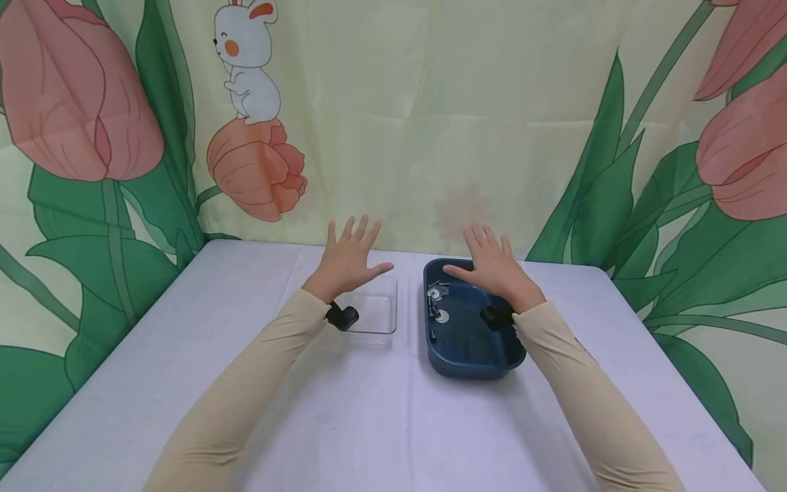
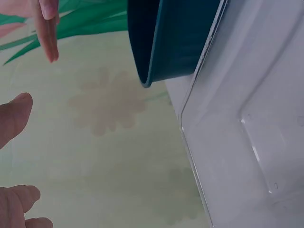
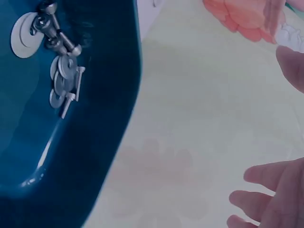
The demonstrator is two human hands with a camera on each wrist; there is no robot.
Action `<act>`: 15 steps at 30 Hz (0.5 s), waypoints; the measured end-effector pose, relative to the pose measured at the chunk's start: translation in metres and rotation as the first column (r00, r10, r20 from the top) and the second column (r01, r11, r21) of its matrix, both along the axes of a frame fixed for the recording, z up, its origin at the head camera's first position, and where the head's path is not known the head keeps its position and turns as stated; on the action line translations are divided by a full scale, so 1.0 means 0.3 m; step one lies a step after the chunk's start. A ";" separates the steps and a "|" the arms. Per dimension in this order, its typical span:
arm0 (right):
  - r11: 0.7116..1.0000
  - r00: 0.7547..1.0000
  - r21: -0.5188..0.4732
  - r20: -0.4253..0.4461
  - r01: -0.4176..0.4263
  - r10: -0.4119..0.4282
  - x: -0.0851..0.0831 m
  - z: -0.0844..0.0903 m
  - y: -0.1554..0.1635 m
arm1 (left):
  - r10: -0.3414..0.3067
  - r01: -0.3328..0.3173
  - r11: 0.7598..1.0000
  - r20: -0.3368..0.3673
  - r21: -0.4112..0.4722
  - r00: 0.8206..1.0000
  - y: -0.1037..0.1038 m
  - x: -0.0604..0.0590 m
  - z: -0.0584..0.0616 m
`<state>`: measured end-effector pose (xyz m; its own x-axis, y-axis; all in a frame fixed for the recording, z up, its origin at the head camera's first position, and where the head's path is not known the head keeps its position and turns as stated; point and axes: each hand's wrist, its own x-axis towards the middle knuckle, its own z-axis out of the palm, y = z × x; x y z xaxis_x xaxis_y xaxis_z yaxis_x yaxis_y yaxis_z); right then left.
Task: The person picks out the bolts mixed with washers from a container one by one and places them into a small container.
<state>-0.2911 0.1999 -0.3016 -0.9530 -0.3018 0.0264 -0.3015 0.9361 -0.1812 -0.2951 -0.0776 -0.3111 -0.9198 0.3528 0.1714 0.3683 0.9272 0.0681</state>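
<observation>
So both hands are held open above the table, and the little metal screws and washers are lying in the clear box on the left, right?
Not quite. The screws and washers lie in the dark blue tub, under the right hand, as the head and right wrist views show. The clear box near the left hand holds none that can be seen. Both hands are indeed open, fingers spread, above the table.

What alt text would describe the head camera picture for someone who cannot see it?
Two open hands, left hand and right hand, hover over a white table: the left above a clear plastic box, the right above a dark blue tub holding screws and washers.
</observation>
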 end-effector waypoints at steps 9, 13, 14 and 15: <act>0.991 0.998 -0.131 0.050 -0.033 0.040 -0.002 -0.019 0.008 | -0.002 0.002 1.000 -0.017 -0.029 1.000 -0.057 0.013 -0.033; 0.977 0.994 -0.212 0.097 -0.025 0.047 -0.002 -0.034 0.015 | -0.002 0.001 1.000 -0.031 -0.027 1.000 -0.083 0.026 -0.050; 0.972 0.993 -0.234 0.108 -0.023 0.050 -0.003 -0.039 0.016 | -0.001 0.000 1.000 -0.035 -0.028 0.999 -0.090 0.029 -0.055; 0.966 0.991 -0.258 0.121 -0.022 0.054 -0.003 -0.044 0.016 | 0.000 -0.001 1.000 -0.041 -0.025 0.999 -0.097 0.033 -0.058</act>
<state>-0.2919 0.2047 -0.3147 -0.9415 -0.3368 -0.0118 -0.2955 0.8419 -0.4515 -0.2851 -0.1067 -0.3285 -0.9125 0.3566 0.2003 0.3695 0.9288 0.0295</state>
